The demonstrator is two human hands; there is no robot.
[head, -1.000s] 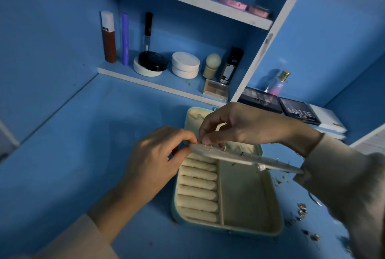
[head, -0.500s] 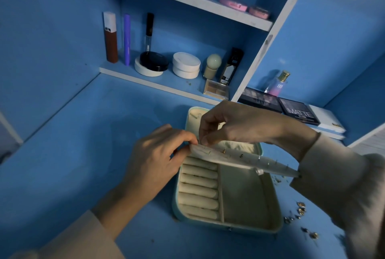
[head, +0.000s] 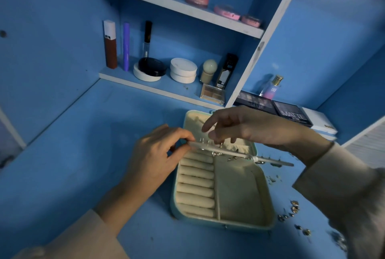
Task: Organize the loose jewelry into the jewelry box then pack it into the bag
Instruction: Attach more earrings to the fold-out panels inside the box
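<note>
Blue desk (head: pixel 104 154), and a cream-lined jewelry box (head: pixel 239 196) lies open on it. The left hand (head: pixel 154 160) pinches the end of the thin earring panel (head: pixel 229 151) and holds it level across the box, with studs poking through it. The right hand (head: pixel 250 127) hovers just above that panel, fingers loose and spread. Loose jewelry (head: pixel 293 206) lies scattered on the desk, right of the box.
</note>
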